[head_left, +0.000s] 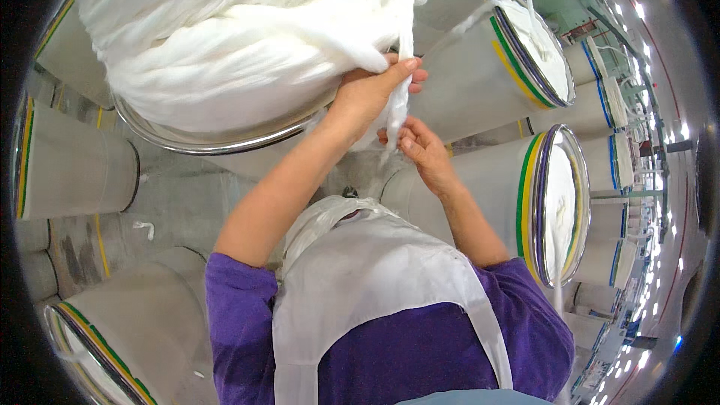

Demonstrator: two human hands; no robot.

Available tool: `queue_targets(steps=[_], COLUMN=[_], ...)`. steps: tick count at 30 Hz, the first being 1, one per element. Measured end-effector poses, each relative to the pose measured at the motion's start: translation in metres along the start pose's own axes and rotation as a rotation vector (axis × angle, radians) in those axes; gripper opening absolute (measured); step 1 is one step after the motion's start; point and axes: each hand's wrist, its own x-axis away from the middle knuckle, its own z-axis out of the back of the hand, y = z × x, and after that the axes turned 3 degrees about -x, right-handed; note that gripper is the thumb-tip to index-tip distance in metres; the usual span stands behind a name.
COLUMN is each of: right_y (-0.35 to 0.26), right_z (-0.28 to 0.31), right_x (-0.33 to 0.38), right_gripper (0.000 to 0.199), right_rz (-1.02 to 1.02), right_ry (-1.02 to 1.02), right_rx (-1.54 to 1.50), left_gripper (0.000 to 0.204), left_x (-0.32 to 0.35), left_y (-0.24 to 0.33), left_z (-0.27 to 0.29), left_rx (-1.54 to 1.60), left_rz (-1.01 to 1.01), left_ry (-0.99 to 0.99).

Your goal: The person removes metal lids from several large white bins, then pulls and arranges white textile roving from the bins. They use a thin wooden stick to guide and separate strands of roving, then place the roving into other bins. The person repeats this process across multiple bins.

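A thick strand of white fibre sliver [402,101] hangs from the edge of a large white sliver heap [225,45]. The heap bulges over the metal rim of a sliver can [217,148] in front of me. My left hand [373,91] is closed on the strand, thumb on top and fingers behind it. Just below and to the right, my right hand [426,148] pinches the strand near its wispy lower end. Part of the right fingers' grip is hidden behind the fibre.
Sliver cans with coloured bands stand close on my right, one near [450,180] and one farther [480,67]. More cans stand at left [79,161] and lower left [142,315]. A loose fibre scrap [145,229] lies on the floor. Green machinery [566,7] is at upper right.
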Motion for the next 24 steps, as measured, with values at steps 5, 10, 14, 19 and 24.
queue_targets(steps=[5,10,14,19,24], right_y=[-0.005,0.009,0.010,0.003,0.051], right_z=[-0.007,-0.006,-0.005,0.007,0.040], right_x=[-0.003,0.012,0.017,0.007,0.007], right_gripper=[0.036,0.039,0.040,0.039,0.033], right_rz=[0.069,-0.051,-0.130,0.063,-0.370], right_ry=[0.039,-0.045,-0.087,-0.044,-0.364], right_rx=[0.151,0.035,0.030,-0.085,0.713], left_gripper=[0.045,0.048,0.046,0.046,0.038], left_x=[-0.003,-0.009,-0.011,-0.011,-0.010], left_y=[0.000,-0.001,-0.001,-0.001,0.001], left_z=[0.003,0.005,0.003,-0.002,-0.005], left_rx=[-0.065,0.059,0.083,0.062,0.113], left_rz=[-0.019,-0.012,0.030,0.023,-0.048], left_ry=[-0.021,-0.045,-0.069,-0.043,0.006])
